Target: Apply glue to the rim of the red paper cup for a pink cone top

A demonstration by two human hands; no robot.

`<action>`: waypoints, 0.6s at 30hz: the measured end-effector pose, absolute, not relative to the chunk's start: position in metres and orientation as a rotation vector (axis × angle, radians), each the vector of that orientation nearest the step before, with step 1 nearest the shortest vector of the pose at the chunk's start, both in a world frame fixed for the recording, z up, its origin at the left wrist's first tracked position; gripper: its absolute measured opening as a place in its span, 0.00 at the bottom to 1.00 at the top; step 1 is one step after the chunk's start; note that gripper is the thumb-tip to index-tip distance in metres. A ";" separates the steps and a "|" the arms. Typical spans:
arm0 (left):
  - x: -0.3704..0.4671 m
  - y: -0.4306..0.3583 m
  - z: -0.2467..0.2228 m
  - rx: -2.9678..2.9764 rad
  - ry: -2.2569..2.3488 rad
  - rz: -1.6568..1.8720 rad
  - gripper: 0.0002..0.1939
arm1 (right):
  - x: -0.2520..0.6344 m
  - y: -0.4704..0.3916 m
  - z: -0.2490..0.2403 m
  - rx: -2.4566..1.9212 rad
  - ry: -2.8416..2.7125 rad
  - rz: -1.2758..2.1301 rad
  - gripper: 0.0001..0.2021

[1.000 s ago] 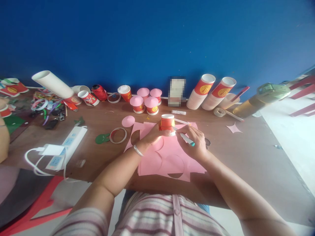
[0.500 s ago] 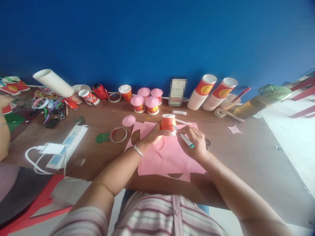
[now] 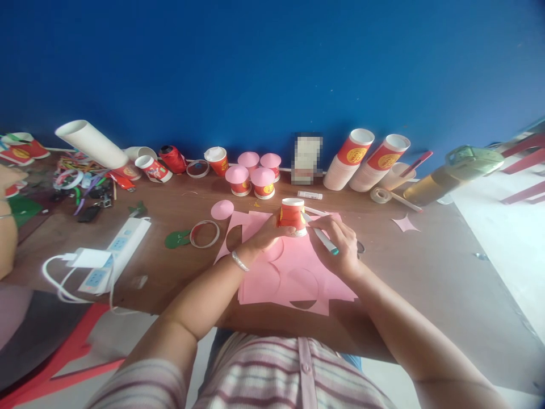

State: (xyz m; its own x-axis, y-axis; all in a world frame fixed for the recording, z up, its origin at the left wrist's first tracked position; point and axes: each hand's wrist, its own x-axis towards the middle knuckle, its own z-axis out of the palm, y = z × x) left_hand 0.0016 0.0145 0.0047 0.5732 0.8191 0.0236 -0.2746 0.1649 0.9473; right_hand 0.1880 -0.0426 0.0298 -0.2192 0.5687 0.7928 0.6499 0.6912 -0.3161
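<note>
My left hand is wrapped round a red paper cup with yellow print, held bottom-up above pink paper sheets. A white marker pen with a teal end is gripped in my right hand, its tip at the cup's right side. Whether the tip touches the cup I cannot tell. Circles are drawn on the pink sheets, and some are cut out. Beyond the cup stand several red cups topped with pink paper cones. A loose pink cone lies left of the sheets.
A glue stick lies behind the cup. Stacked paper cups and a tape roll are at the back right. To the left are a ring, a power strip and a cardboard tube. Another person's arm shows at the far left.
The marker has shifted slightly right and its tip is a little higher along the cup. The cup has turned or moved slightly. Both hands keep their hold.
</note>
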 end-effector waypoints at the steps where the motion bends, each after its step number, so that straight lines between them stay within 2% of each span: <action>1: 0.002 0.014 0.004 1.162 0.583 0.843 0.12 | 0.188 -0.042 0.030 -0.950 -1.893 -0.100 0.11; 18: -0.001 0.014 0.002 1.190 0.607 0.842 0.14 | 0.183 -0.045 0.031 -0.928 -1.937 -0.042 0.10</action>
State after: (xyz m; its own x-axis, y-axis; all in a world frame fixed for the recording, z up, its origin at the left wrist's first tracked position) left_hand -0.0006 0.0141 0.0022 0.5644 0.8252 0.0211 -0.2416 0.1407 0.9601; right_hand 0.1830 -0.0454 0.0306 -0.2573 0.5857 0.7686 0.6184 0.7110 -0.3347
